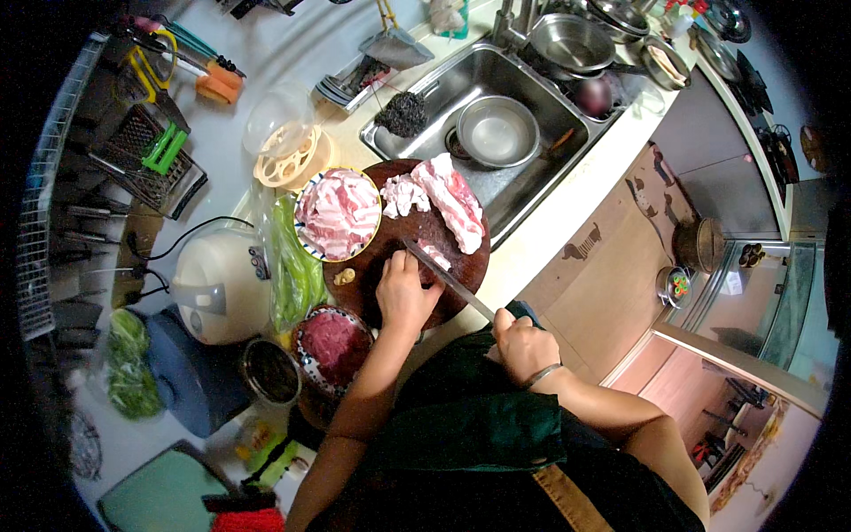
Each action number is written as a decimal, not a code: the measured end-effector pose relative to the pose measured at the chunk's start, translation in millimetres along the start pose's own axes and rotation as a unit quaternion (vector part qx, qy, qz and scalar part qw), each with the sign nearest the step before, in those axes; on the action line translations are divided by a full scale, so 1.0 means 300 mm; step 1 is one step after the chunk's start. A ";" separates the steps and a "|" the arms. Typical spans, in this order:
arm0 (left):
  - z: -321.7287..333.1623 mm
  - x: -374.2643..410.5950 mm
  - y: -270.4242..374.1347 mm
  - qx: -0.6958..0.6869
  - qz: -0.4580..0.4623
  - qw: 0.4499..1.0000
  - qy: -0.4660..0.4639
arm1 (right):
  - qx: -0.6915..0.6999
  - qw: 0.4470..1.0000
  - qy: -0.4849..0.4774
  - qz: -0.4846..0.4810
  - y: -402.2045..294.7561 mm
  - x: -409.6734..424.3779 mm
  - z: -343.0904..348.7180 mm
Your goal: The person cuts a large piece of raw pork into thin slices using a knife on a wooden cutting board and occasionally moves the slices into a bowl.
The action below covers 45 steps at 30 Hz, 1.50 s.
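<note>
My right hand (527, 343) grips the handle of a kitchen knife (452, 280), whose blade reaches over a round wooden cutting board (362, 292). My left hand (405, 290) lies on the board just below the blade, its fingers bent; whether it holds anything is hidden. A small piece of raw meat (433, 254) lies beside the blade on its far side. Farther back on the board are a long slab of fatty meat (452, 203) and a heap of white fatty pieces (403, 195). A bowl of sliced fatty meat (339, 214) stands at the board's left, with a piece of ginger (344, 276) below it.
A steel sink (558, 153) with a metal bowl (497, 131) lies behind the board. To the left are bagged green vegetables (292, 259) and a rice cooker (219, 286). A patterned bowl of red meat (334, 346) stands near my left forearm. Pans (573, 43) sit beyond the sink.
</note>
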<state>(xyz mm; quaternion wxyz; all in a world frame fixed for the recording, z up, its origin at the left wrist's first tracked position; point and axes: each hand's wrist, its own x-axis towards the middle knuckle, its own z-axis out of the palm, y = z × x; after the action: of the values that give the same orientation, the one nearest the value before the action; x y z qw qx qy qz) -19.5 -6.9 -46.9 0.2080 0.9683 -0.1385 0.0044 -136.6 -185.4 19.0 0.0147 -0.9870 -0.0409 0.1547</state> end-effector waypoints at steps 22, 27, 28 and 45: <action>-0.011 0.017 0.044 0.115 -0.002 0.993 -0.033 | 0.120 0.993 -0.008 0.001 0.052 -0.026 -0.022; -0.018 0.018 0.043 0.102 -0.009 0.993 -0.050 | 0.105 0.994 -0.029 0.008 0.051 -0.032 0.005; -0.015 0.017 0.040 0.100 -0.009 0.994 -0.047 | 0.102 0.994 -0.033 0.013 0.044 -0.035 0.001; -0.024 0.026 0.021 0.044 0.029 0.998 -0.018 | 0.066 0.997 -0.026 0.006 0.014 0.043 0.079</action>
<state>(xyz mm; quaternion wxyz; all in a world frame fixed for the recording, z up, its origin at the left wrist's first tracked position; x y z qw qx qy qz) -13.3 -11.6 -37.2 0.1629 0.9719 -0.1701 -0.0008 -131.2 -188.1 -7.8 0.0778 -0.9798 -0.0253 0.1825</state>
